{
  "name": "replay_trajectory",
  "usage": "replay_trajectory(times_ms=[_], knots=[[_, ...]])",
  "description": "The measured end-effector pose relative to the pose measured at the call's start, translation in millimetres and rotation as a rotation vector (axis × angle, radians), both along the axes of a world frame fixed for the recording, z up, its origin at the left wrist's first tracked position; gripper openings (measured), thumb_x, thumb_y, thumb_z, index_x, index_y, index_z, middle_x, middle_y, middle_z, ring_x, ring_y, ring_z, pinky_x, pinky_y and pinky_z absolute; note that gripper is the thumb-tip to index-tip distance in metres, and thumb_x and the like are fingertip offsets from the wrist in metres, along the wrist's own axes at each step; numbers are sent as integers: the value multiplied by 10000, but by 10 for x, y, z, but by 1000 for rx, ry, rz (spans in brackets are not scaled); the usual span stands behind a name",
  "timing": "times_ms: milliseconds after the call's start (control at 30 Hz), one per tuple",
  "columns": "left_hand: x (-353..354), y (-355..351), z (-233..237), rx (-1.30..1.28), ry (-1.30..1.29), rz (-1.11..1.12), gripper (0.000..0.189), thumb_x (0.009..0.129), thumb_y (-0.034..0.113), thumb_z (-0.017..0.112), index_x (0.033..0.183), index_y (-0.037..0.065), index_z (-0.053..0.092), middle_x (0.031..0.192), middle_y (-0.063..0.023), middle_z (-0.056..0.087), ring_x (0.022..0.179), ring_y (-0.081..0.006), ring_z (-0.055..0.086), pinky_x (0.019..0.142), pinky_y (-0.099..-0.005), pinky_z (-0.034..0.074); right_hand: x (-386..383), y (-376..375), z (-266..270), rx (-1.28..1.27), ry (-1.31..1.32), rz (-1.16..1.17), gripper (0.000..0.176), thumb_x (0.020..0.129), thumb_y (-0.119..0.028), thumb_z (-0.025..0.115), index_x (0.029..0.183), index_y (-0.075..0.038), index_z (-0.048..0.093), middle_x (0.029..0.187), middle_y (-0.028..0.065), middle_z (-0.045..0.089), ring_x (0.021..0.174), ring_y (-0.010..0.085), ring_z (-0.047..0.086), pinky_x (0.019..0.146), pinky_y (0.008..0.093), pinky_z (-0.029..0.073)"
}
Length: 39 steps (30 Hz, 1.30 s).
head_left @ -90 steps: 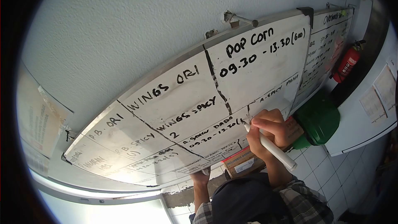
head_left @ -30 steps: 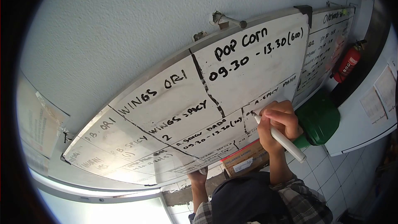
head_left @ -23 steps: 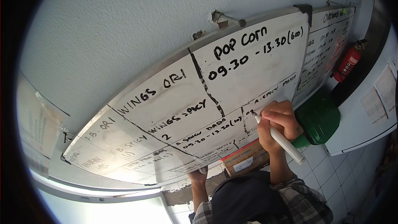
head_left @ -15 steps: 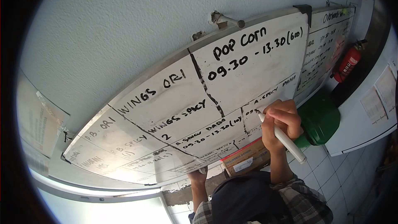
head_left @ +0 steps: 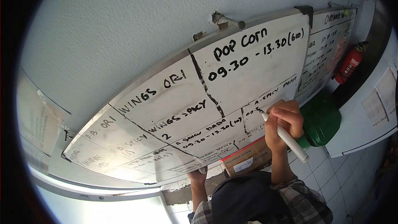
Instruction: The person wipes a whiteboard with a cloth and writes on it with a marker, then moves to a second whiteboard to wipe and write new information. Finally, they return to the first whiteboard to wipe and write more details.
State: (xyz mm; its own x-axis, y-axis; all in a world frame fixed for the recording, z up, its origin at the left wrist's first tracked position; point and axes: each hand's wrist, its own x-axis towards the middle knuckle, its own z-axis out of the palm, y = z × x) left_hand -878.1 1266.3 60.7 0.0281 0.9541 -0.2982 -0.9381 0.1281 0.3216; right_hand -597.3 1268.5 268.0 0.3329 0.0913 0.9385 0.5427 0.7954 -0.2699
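Note:
My right hand (head_left: 284,124) is closed round a thick white marker (head_left: 292,143). The marker's dark tip touches the whiteboard (head_left: 265,66) just under the words "A. SPICY PAHA", at the end of short black writing. My left hand (head_left: 197,175) is at the board's lower edge, its fingers bent together round something small and pale that I cannot make out. Black handwriting and thick dividing lines cover the board, with "POP CORN 09.30 - 13.30 (600)" the largest entry.
A second written board (head_left: 327,45) adjoins on the right. Beyond it hangs a red fire extinguisher (head_left: 349,64). A green container (head_left: 321,118) is behind my right hand, and a cardboard box (head_left: 246,159) lies below the board. A bolt (head_left: 232,20) sticks out of the wall above.
My right hand and the marker have shifted slightly to the right, and another black stroke shows at the marker's tip. My left hand has barely moved.

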Motion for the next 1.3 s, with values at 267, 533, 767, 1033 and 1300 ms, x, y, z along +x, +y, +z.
replay_trajectory(times_ms=[267,533,767,1033,1300], knots=[[-47,18,-95,-1,17,-2,331,887,363,469,1046,91,570,958,-58,624,851,-214,611,659,-339,523,48,12,30,-13,-18,-4,362,663,172,531,960,-36,526,791,79,533,618,147,501,506,244,408],[-24,2,-35,-26,6,2,320,894,355,453,1027,89,571,943,-59,622,820,-214,608,648,-337,521,90,-11,16,21,102,48,345,679,173,528,957,-32,512,806,84,541,649,153,506,535,251,413],[-75,24,-119,18,-55,-2,356,895,369,450,1067,83,573,1006,-69,624,893,-236,613,699,-374,532,162,1,-4,5,70,13,321,691,157,544,954,-24,511,831,89,545,665,149,512,547,258,428],[-40,50,-87,48,-53,9,366,896,369,449,1085,80,568,1034,-72,621,921,-235,608,733,-389,535,236,4,2,-24,23,-33,329,696,172,546,958,-23,511,833,88,544,674,150,518,548,249,437],[-82,56,-153,104,-34,-24,357,895,365,454,1072,80,579,1003,-58,634,899,-215,618,742,-367,535,229,34,33,-2,120,-35,329,675,165,559,942,-24,527,796,84,547,655,148,518,529,236,412]])
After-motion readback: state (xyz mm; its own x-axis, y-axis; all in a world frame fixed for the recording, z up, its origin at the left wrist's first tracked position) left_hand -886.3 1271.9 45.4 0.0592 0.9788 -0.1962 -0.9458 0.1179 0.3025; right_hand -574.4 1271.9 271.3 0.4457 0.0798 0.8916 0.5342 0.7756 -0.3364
